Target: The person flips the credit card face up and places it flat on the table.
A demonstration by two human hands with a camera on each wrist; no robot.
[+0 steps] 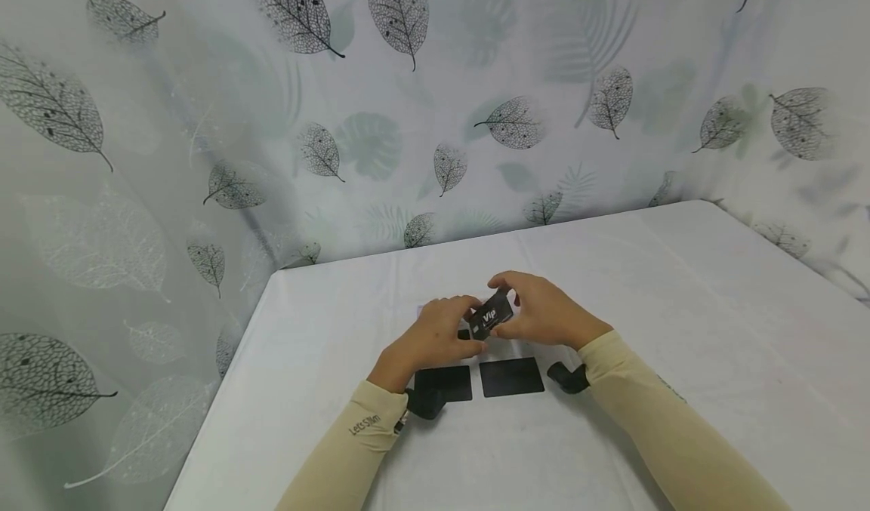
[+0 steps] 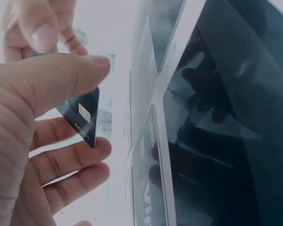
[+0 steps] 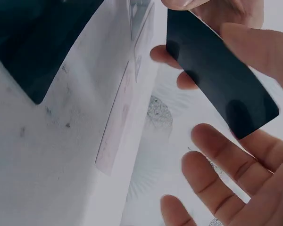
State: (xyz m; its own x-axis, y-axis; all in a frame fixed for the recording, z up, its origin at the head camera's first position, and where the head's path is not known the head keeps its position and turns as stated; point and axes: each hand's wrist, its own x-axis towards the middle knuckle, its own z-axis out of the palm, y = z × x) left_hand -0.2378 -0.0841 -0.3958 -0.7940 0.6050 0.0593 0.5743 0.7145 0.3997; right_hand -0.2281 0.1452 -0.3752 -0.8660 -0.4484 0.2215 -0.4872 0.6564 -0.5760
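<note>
A black card with "Vip" lettering point(image 1: 491, 315) is held tilted above the table between both hands. My left hand point(image 1: 438, 333) pinches its left end between thumb and fingers; the left wrist view shows a gold chip on the card's face point(image 2: 86, 113). At the opposite end, my right hand point(image 1: 544, 311) grips the card with thumb and fingertips. Its plain dark back point(image 3: 217, 75) faces the right wrist camera. Below the hands lie two black cards, one on the left point(image 1: 445, 379) and one on the right point(image 1: 512, 377).
Another black "Vip" card point(image 2: 145, 174) lies on the table, mostly covered by the left hand in the head view. A pale card point(image 3: 115, 136) lies farther back. The white cloth-covered table point(image 1: 680, 330) meets leaf-printed curtains point(image 1: 448, 103). Black wrist cameras point(image 1: 569, 377) hang beneath both wrists.
</note>
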